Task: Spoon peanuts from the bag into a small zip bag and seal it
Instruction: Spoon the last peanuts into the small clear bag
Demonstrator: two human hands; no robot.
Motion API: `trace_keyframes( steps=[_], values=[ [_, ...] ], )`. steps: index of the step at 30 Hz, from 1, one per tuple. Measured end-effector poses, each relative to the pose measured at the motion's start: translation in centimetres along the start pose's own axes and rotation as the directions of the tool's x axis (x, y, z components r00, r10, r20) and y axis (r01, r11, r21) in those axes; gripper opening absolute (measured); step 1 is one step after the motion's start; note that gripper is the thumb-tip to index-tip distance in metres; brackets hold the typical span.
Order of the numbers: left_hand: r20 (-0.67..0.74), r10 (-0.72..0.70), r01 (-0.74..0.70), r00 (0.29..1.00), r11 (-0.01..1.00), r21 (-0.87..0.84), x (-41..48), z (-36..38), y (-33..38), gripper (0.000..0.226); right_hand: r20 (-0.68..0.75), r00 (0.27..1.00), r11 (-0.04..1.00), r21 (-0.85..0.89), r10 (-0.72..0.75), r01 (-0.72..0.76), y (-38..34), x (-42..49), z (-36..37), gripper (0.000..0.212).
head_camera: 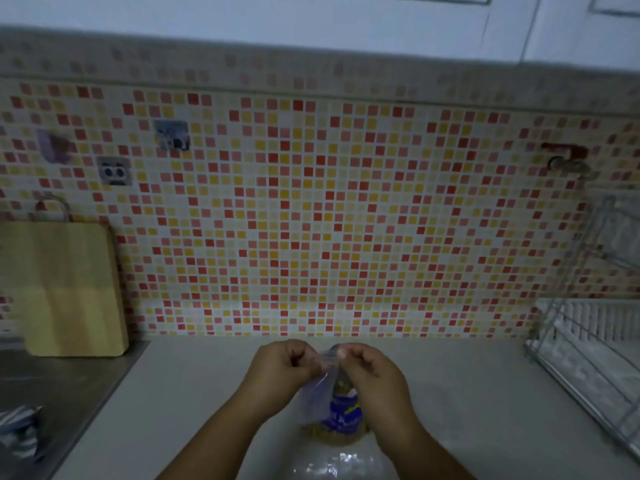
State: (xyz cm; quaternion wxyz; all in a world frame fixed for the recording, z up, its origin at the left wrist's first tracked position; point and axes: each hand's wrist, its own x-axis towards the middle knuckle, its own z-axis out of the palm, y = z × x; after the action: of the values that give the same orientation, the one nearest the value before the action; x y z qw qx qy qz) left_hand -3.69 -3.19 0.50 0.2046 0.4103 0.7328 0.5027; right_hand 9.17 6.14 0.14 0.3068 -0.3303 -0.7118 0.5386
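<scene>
A small clear zip bag (320, 382) hangs between both hands above the counter. My left hand (280, 370) pinches its top edge on the left side, and my right hand (372, 375) pinches the top edge on the right. Below and behind it stands the peanut bag (343, 415), clear plastic with a blue label and brown peanuts showing at its base. A crinkled clear part of that bag (336, 462) lies at the bottom edge of the view. No spoon is visible.
A pale counter (194, 393) runs under the mosaic tile wall. A wooden cutting board (69, 289) leans at the left beside a steel sink surface (52, 386) with a striped cloth (19, 431). A wire dish rack (595, 344) stands at the right.
</scene>
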Motion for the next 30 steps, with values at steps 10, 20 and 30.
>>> trace_keyframes(
  steps=[10,20,30],
  values=[
    [0.062,0.368,-0.358,0.928,0.828,0.432,2.0,2.4,2.1,0.031,0.006,0.981,0.98,-0.06,0.192,-0.192,-2.0,2.2,-1.4,0.02],
    [0.173,0.223,-0.269,0.959,0.908,0.321,3.0,1.5,2.6,0.068,0.007,0.997,0.986,-0.148,0.079,-0.077,-2.6,3.1,-1.6,0.022],
    [0.195,0.247,-0.3,0.949,0.894,0.334,3.8,1.8,1.3,0.043,0.026,1.0,0.989,-0.146,0.015,-0.011,-2.1,3.2,-1.5,0.036]
  ],
)
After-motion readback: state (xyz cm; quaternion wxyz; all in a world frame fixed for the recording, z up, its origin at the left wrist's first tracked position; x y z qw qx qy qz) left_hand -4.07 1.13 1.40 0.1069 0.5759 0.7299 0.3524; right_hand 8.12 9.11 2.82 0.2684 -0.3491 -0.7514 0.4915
